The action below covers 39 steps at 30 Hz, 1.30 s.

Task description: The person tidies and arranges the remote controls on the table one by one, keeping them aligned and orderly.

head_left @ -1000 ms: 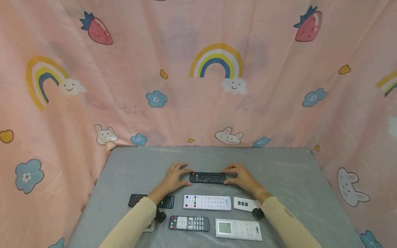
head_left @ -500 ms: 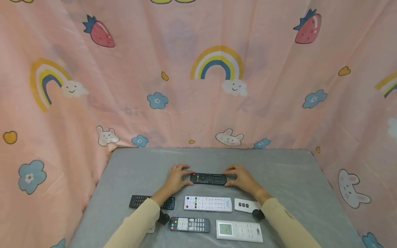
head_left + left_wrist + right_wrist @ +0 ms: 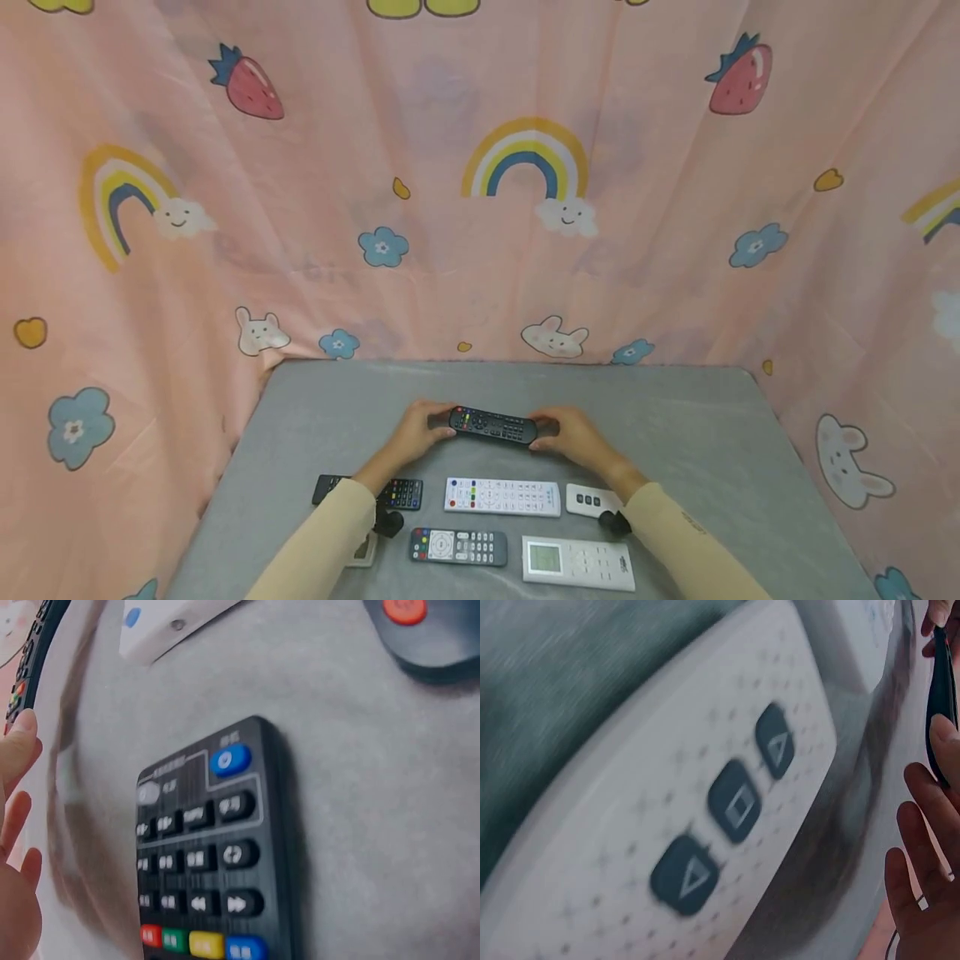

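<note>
A: Where's our black remote (image 3: 492, 425)?
B: Toward the bench's (image 3: 675, 421) far edge; fingers (image 3: 437, 407) of our left hand (image 3: 414, 433) and right hand (image 3: 576, 437) pinch its ends.
A: Risk?
B: Uneven grip could let one end slip.

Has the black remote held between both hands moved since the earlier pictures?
Yes. Against the white remote below it, the black remote has shifted slightly left and up in the head view, and now slants, left end higher.

Grey bench (image 3: 690, 425): black remote (image 3: 405, 493), long white remote (image 3: 502, 497), three-button remote (image 3: 588, 498), dark-grey remote (image 3: 459, 547), white LCD remote (image 3: 600, 563), pale-edged item (image 3: 365, 553) partly hidden.
</note>
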Available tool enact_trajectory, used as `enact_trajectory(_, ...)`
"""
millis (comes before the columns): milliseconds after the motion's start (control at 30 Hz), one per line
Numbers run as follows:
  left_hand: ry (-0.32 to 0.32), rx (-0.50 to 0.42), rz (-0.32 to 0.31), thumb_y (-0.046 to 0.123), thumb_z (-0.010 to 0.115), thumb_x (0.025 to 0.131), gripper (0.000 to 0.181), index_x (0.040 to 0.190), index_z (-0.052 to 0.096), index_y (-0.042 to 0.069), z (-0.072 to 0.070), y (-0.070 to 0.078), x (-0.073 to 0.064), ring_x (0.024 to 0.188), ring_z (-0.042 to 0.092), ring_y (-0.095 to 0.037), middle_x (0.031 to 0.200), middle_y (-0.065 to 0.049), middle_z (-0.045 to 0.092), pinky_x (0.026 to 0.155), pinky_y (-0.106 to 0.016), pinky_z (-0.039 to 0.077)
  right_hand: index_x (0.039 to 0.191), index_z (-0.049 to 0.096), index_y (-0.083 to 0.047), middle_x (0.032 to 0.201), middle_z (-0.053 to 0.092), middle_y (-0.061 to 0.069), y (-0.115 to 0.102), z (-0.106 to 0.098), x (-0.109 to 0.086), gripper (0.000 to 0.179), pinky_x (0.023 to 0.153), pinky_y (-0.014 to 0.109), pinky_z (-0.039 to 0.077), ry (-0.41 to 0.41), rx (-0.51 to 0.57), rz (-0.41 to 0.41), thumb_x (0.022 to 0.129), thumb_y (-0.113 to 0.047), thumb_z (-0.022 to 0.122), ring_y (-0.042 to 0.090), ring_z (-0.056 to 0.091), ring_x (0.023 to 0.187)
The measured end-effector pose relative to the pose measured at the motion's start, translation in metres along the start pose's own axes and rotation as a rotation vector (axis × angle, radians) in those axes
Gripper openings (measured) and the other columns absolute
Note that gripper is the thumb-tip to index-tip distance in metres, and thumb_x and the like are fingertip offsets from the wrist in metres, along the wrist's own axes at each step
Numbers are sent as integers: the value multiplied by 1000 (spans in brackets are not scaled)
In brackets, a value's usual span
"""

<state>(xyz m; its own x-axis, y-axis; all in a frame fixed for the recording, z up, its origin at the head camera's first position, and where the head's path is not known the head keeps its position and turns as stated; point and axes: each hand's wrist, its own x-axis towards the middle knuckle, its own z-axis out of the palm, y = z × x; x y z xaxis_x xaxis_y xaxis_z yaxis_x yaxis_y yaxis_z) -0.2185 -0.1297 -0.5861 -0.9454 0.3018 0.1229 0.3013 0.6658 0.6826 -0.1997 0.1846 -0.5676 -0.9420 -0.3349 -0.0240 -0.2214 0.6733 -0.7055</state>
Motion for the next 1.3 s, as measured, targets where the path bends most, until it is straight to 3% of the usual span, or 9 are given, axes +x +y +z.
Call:
enact_trajectory(233,61,-139,-99,18,81,80,44,123,70,16,-12,-7,-5,109,66,-28,114,-8,74,100,-48,51,125,66,-10,102,73,0,-17,8,4,52,90,39,56,17,110,10,78,-20,84,13,66,95)
enact_trajectory(367,57,-258,-139,13,79,82,42,123,70,13,-19,-11,-7,107,70,-28,115,-11,74,95,-41,56,129,64,-9,102,72,0,-25,13,6,54,87,35,57,5,118,-12,79,-17,82,13,66,93)
enact_trajectory(533,86,-341,-205,11,76,84,36,120,72,11,-27,-17,-8,100,73,-25,109,-13,76,85,-32,60,130,64,-8,95,73,-2,-37,19,9,54,86,31,58,-18,146,-38,80,-17,82,10,67,89)
enact_trajectory(733,111,-368,-237,13,73,88,33,121,71,8,-37,-23,-6,101,72,-24,111,-15,75,81,-27,59,127,64,-5,90,73,-2,-50,31,15,54,82,28,57,-1,170,-85,79,-20,82,9,66,85)
enact_trajectory(1033,174,-398,-226,17,71,91,32,120,70,4,-44,-35,-6,101,70,-23,115,-18,73,84,-28,58,126,64,-7,93,74,4,-67,48,22,53,82,27,58,-11,253,-73,78,-20,83,12,68,87)
enact_trajectory(1300,232,-424,-329,19,71,92,31,119,71,4,-53,-39,-2,105,70,-25,117,-17,73,88,-34,58,130,62,-2,93,75,7,-82,61,31,58,78,23,59,-41,288,-86,79,-19,82,13,70,86)
